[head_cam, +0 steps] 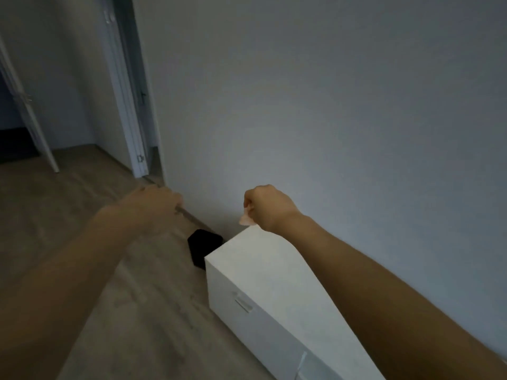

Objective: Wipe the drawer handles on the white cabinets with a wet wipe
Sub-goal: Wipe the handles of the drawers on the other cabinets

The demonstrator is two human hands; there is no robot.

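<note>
A low white cabinet (274,275) stands against the wall at the lower right. Its front carries a metal drawer handle (243,303) and a second handle (301,364) nearer to me at the bottom edge. My right hand (267,207) hovers above the cabinet's far corner, fingers curled round a small pale pinkish wipe (246,220) that sticks out below the fist. My left hand (156,207) is stretched out over the floor to the left of the cabinet, blurred, its fingers turned down and away from view.
A black angular object (204,246) sits on the wooden floor (82,215) just beyond the cabinet's end, by the wall. An open white door (126,105) and a doorway are at the back left. The plain wall (329,105) fills the right.
</note>
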